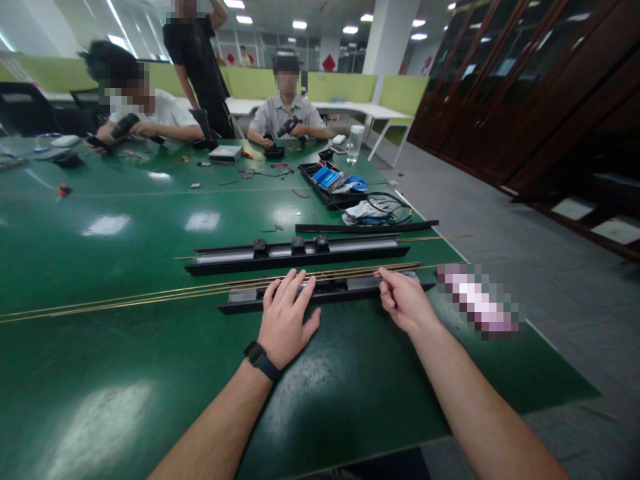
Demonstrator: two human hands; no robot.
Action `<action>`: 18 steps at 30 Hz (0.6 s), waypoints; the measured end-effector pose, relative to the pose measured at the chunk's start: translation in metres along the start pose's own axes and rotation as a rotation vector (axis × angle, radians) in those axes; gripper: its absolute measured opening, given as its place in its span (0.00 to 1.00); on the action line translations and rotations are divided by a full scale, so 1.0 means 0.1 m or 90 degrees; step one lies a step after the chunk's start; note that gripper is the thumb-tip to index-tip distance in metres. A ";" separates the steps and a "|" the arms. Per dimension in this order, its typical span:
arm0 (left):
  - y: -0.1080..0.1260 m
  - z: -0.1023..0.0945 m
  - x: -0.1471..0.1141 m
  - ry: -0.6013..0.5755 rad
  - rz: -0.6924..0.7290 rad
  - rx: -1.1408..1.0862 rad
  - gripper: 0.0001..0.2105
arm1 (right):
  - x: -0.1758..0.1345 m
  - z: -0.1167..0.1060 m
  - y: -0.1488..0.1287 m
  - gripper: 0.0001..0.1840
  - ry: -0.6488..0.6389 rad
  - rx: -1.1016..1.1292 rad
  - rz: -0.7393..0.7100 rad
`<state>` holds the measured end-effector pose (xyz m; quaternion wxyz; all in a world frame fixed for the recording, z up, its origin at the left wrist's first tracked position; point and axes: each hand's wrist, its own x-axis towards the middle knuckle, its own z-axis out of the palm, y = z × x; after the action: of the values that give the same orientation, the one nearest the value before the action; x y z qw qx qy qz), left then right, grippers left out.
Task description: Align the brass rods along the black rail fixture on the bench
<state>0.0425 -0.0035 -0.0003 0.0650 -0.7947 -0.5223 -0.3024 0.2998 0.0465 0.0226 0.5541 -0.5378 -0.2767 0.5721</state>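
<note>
Several long, thin brass-coloured rods (165, 294) lie across the nearer black channel rail (245, 307) and stretch far out to the left. My left hand (286, 323), with a dark watch on its wrist, rests over the rods with its fingers spread. Near the right end of that rail, my right hand (406, 303) is closed, thumb and forefinger pinching at the rods. How many rods it holds is hidden. Just beyond, a second black channel rail (350, 252) runs roughly parallel, with three small black blocks (298, 246) on it and thin rod ends sticking out at both sides.
A black strip (365, 227) lies behind the rails. Farther back stands a black tray (325, 193) of blue items, beside gloves (367, 210) and cables. A pixelated pink object (475, 300) sits by the table's right edge. Two people with power drills sit across the green table (125, 373); another stands behind.
</note>
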 end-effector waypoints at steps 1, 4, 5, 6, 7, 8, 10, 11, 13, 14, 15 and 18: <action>0.00 0.00 0.00 0.001 0.001 -0.001 0.25 | 0.00 0.00 0.00 0.15 0.001 -0.001 0.002; 0.01 -0.01 0.01 0.003 0.002 0.001 0.25 | -0.01 0.02 0.01 0.16 -0.004 -0.012 0.006; 0.01 -0.01 0.01 0.003 0.003 0.002 0.26 | -0.02 0.02 0.01 0.16 -0.011 -0.018 0.007; 0.01 -0.01 0.01 0.003 0.003 0.002 0.26 | -0.02 0.03 0.02 0.17 -0.020 -0.024 0.007; 0.02 -0.01 0.01 0.003 0.003 0.001 0.26 | -0.03 0.04 0.02 0.18 -0.031 -0.032 0.006; 0.02 -0.01 0.01 0.003 0.003 0.001 0.26 | -0.04 0.04 0.02 0.18 -0.040 -0.039 0.005; 0.02 -0.01 0.01 0.002 0.001 0.000 0.26 | -0.05 0.05 0.02 0.19 -0.052 -0.051 0.003; 0.01 -0.01 0.01 0.002 0.001 0.001 0.26 | -0.05 0.05 0.02 0.18 -0.055 -0.053 0.002; 0.01 0.00 0.01 0.004 0.004 0.002 0.26 | -0.05 0.04 0.02 0.18 -0.054 -0.049 0.002; 0.01 0.00 0.01 0.003 0.005 0.003 0.26 | -0.04 0.04 0.02 0.18 -0.054 -0.045 0.002; 0.01 0.00 0.01 0.003 0.007 0.005 0.26 | -0.04 0.03 0.03 0.18 -0.053 -0.041 0.002; 0.01 -0.01 0.01 -0.002 0.008 0.008 0.26 | -0.02 0.02 0.02 0.17 -0.048 -0.029 0.000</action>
<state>0.0431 -0.0038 0.0010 0.0709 -0.7982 -0.5192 -0.2973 0.2967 0.0446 0.0219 0.5307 -0.5286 -0.3104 0.5852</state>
